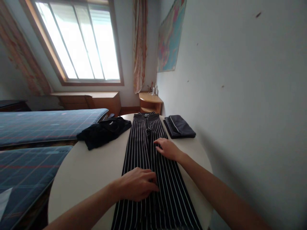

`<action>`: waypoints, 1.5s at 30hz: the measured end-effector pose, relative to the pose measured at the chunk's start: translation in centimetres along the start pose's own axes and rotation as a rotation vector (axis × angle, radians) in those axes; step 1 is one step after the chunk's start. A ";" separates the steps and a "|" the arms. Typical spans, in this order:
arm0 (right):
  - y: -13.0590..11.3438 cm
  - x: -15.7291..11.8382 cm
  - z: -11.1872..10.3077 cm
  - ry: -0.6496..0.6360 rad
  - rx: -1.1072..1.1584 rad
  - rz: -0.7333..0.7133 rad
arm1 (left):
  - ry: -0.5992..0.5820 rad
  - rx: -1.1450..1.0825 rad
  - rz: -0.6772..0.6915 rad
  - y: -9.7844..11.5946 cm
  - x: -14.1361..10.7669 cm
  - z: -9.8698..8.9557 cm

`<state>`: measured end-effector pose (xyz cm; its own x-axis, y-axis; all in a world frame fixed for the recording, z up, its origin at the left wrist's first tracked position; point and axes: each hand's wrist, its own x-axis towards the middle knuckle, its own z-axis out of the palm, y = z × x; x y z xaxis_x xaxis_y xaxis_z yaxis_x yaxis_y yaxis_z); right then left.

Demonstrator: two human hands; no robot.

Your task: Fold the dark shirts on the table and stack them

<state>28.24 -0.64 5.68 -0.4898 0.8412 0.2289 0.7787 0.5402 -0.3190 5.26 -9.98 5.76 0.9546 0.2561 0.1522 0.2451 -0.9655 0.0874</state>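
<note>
Black trousers with thin white stripes [141, 150] lie lengthwise on a round cream table [88, 179], waistband at the far end and legs running towards me. Over the lower legs is my left hand [137, 184], palm down, its fingers loosely bent and a gap showing between thumb and forefinger. Farther up, my right hand [168, 149] rests at the right leg with fingers stretched out and thumb apart. Neither hand visibly grips the cloth. The near ends of the legs run out of view at the bottom.
A crumpled black garment [103, 131] lies at the table's far left edge. Folded dark grey cloth [181, 126] sits at the far right, near the white wall [240, 105]. Beds with blue plaid covers [48, 126] stand left; a small corner shelf [151, 97] stands beyond.
</note>
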 end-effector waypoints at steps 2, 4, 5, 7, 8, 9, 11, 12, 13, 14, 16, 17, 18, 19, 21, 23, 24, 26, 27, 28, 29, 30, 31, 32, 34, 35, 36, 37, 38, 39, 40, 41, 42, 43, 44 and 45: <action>0.9 2.1 0.4 0.037 -0.032 0.039 | 0.018 -0.013 0.020 0.1 0.3 0.5; 1.6 3.9 0.9 0.035 -0.065 0.068 | 0.049 -0.023 0.036 0.2 0.6 1.1; 1.8 4.7 1.2 0.022 -0.087 0.086 | 0.063 -0.024 0.042 0.3 0.6 1.3; 2.1 6.1 1.9 -0.014 -0.130 0.121 | 0.090 -0.022 0.055 0.6 0.7 1.7; 2.1 6.7 2.3 -0.028 -0.146 0.134 | 0.103 -0.017 0.060 0.7 0.8 1.9; 2.1 7.2 2.8 -0.039 -0.156 0.142 | 0.117 -0.011 0.067 0.8 0.9 2.0; 2.1 8.0 3.6 -0.042 -0.152 0.161 | 0.144 0.003 0.076 1.1 1.0 2.2; 2.1 8.3 4.0 -0.031 -0.139 0.175 | 0.159 0.011 0.076 1.2 1.0 2.3; 2.1 8.6 4.3 -0.011 -0.120 0.186 | 0.174 0.017 0.073 1.3 1.0 2.5; 2.0 8.8 4.7 0.015 -0.095 0.194 | 0.188 0.022 0.072 1.3 1.0 2.6; 1.9 9.0 5.1 0.056 -0.046 0.195 | 0.204 0.033 0.076 1.4 1.0 3.0; 1.8 9.0 5.3 0.056 -0.029 0.189 | 0.204 0.041 0.082 1.4 1.1 3.2; 1.7 8.9 5.5 0.041 -0.020 0.182 | 0.195 0.046 0.086 1.5 1.1 3.3; 1.6 8.7 5.6 0.022 -0.018 0.177 | 0.178 0.044 0.088 1.6 1.1 3.3; 1.4 8.3 5.7 0.012 -0.025 0.184 | 0.146 0.004 0.080 1.8 1.0 3.0; 1.4 7.8 5.6 0.031 -0.036 0.226 | 0.134 -0.068 0.041 1.9 0.8 2.3; 1.4 7.6 5.5 0.022 -0.039 0.257 | 0.125 -0.103 0.008 2.0 0.7 1.9; 1.6 6.9 5.3 -0.047 -0.046 0.300 | 0.061 -0.171 -0.059 2.1 0.3 1.2; 1.8 6.6 5.2 -0.085 -0.052 0.310 | 0.008 -0.208 -0.081 2.1 0.1 0.9; 1.9 6.2 5.1 -0.113 -0.062 0.315 | -0.052 -0.249 -0.088 2.1 -0.1 0.7; 2.0 5.8 5.0 -0.128 -0.075 0.318 | -0.103 -0.293 -0.083 2.1 -0.2 0.6; 2.1 5.3 5.0 -0.129 -0.093 0.323 | -0.141 -0.333 -0.074 2.1 -0.3 0.7; 2.1 4.8 4.9 -0.124 -0.114 0.329 | -0.166 -0.369 -0.063 2.3 -0.3 0.7; 2.0 4.3 4.8 -0.112 -0.137 0.329 | -0.183 -0.400 -0.058 2.5 -0.3 0.9; 1.7 3.3 4.5 -0.068 -0.180 0.309 | -0.223 -0.457 -0.057 3.1 -0.2 1.1; 1.5 2.9 4.3 -0.033 -0.198 0.295 | -0.251 -0.487 -0.052 3.4 -0.2 1.0; 1.3 2.7 4.0 0.002 -0.211 0.282 | -0.276 -0.520 -0.037 3.8 -0.1 0.8; 1.1 2.5 3.7 0.031 -0.218 0.272 | -0.291 -0.559 -0.009 4.0 0.0 0.5; 1.1 2.4 3.4 0.051 -0.219 0.267 | -0.284 -0.599 0.018 4.1 0.2 0.1; 1.1 2.4 3.1 0.065 -0.215 0.265 | -0.249 -0.629 0.028 4.0 0.3 -0.4; 1.2 2.5 2.9 0.077 -0.207 0.264 | -0.189 -0.634 0.014 3.6 0.5 -0.8; 1.4 2.6 2.8 0.088 -0.198 0.261 | -0.112 -0.611 -0.027 3.0 0.7 -1.1; 1.7 2.7 2.8 0.099 -0.192 0.260 | -0.027 -0.547 -0.102 2.1 1.0 -1.3; 2.0 2.9 2.9 0.107 -0.190 0.262 | 0.040 -0.450 -0.167 0.9 1.3 -1.2; 2.4 3.1 3.1 0.105 -0.187 0.271 | 0.085 -0.345 -0.218 -0.4 1.6 -0.9; 2.8 3.3 3.3 0.093 -0.182 0.285 | 0.122 -0.254 -0.273 -1.8 1.9 -0.5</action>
<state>27.48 3.71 2.51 -0.2111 0.9476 0.2397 0.9403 0.2639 -0.2151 6.51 -7.75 6.39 0.8290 0.5207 0.2040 0.4232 -0.8226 0.3798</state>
